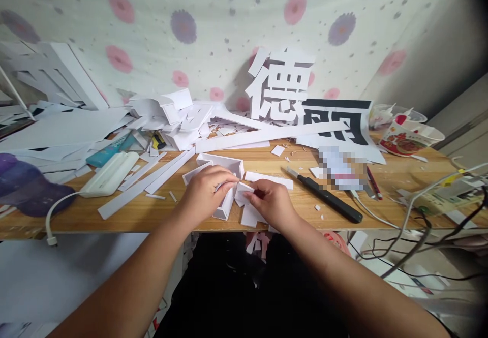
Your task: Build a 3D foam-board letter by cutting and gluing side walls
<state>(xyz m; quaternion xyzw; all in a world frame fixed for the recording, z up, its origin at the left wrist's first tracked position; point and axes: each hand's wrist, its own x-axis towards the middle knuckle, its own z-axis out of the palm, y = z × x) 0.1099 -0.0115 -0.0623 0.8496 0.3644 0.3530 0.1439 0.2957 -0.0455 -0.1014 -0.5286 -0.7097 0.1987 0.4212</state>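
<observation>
My left hand [206, 191] is closed on a white foam-board frame piece [224, 167] with upright walls, near the front edge of the wooden table [152, 211]. My right hand [271, 203] pinches a small white foam-board piece [244, 191] against that frame, with another flat white piece [249, 216] lying under it. A short white strip [269, 179] lies just behind my right hand. A black utility knife [324, 195] lies to the right of it.
A heap of white offcuts [171, 119] and long strips [168, 173] fills the back and left. A large white cut-out character [280, 86] leans on the flowered cloth, beside a printed black one [339, 122]. A white charger box [109, 175], instant-noodle cup [404, 137] and cables [427, 216] are around.
</observation>
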